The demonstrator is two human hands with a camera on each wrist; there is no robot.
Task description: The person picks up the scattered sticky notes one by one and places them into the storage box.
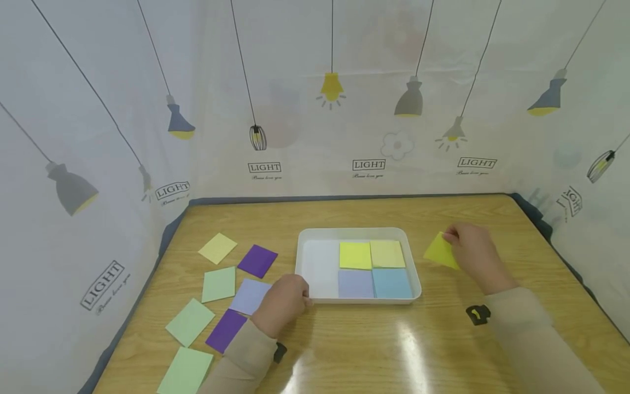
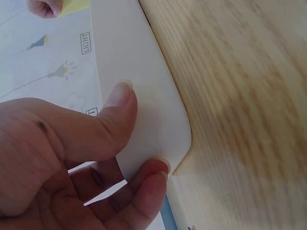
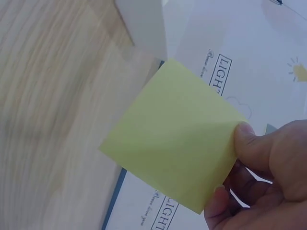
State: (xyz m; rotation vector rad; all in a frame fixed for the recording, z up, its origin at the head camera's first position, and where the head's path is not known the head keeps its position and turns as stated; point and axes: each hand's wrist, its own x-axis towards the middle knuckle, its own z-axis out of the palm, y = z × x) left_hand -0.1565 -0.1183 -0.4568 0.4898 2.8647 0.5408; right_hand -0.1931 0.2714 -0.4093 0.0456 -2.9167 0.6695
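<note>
My right hand (image 1: 474,254) pinches a yellow sticky note (image 3: 168,139) by one edge, between thumb and fingers, to the right of a white tray (image 1: 320,262). With thumb and fingertips my left hand (image 1: 283,303) grips the tray's front left corner; in the left wrist view the thumb lies on the tray's outer wall (image 2: 144,62). Inside the tray, a bright yellow note (image 1: 355,255) and a pale yellow one (image 1: 387,254) lie behind a lavender note (image 1: 355,283) and a light blue one (image 1: 392,283), edge to edge on the right side.
Left of the tray, loose notes lie on the wooden table (image 1: 364,350): a pale yellow one (image 1: 217,248), purple ones (image 1: 257,260), light green ones (image 1: 219,284) and a lavender one (image 1: 246,294) partly behind my left hand. Lamp-printed cloth (image 1: 305,137) walls off the back and sides.
</note>
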